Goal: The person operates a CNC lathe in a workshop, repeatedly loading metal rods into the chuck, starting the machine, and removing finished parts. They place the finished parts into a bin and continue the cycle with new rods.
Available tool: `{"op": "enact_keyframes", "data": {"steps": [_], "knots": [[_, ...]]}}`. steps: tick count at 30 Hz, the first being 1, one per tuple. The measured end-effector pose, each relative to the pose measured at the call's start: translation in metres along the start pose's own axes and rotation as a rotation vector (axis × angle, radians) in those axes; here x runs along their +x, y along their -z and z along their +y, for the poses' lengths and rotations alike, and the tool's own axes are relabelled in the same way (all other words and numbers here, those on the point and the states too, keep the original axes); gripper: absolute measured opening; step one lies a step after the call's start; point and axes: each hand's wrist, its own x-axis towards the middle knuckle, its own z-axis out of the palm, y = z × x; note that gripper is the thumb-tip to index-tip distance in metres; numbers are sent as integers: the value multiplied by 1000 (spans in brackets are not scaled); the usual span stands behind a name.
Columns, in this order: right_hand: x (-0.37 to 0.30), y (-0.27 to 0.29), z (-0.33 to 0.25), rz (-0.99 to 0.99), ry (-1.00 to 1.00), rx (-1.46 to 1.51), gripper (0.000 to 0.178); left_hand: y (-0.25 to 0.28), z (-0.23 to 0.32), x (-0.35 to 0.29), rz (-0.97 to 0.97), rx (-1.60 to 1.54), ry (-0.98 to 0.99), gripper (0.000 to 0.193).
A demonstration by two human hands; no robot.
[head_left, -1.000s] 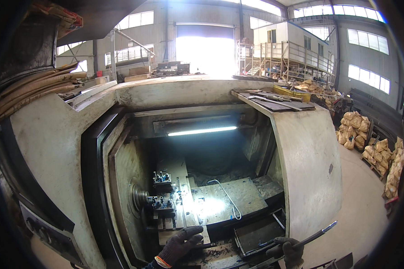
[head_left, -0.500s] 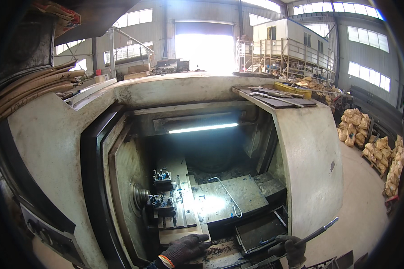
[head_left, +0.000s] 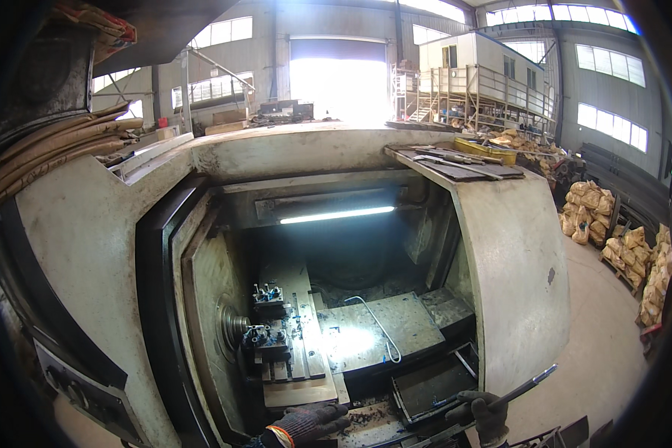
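Note:
My left hand [head_left: 312, 422], in a dark knitted glove with an orange-edged cuff, reaches over the front edge of the lathe [head_left: 511, 276]. Its fingers point right, stretched out, with nothing visible in them. In my right hand [head_left: 487, 415], also gloved, the fingers are wrapped round a dark metal rod [head_left: 526, 384] whose bright end slants up to the right. Ahead of my left hand lies the slotted tool plate [head_left: 306, 351] carrying clamped tool holders [head_left: 270, 334], beside the spindle [head_left: 237, 325].
A bent pale hook rod [head_left: 378, 328] rests on the metal cover inside the lit machine. Below it sits a dark tray [head_left: 433, 387] near dark chips. Flat tools [head_left: 459, 166] lie on top at the right; filled sacks [head_left: 590, 209] stand on the floor beyond.
My left hand has dropped slightly, its fingers lying flatter. The rod's bright end has shifted slightly down and left, still held in my right hand.

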Motion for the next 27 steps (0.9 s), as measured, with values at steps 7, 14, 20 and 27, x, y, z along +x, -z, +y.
{"op": "enact_keyframes", "data": {"steps": [7,14,20,27], "knots": [[2,2,-2,-27,-45,19,50,-1,2,2,-65,-58,35,58],[4,5,3,-27,-24,4,50,-2,4,2,-93,-64,87,59],[4,2,-3,-20,-4,-31,51,-7,2,5,-89,-123,74,57],[4,5,-1,-49,-11,-2,49,-11,1,6,-101,-107,68,55]]}}
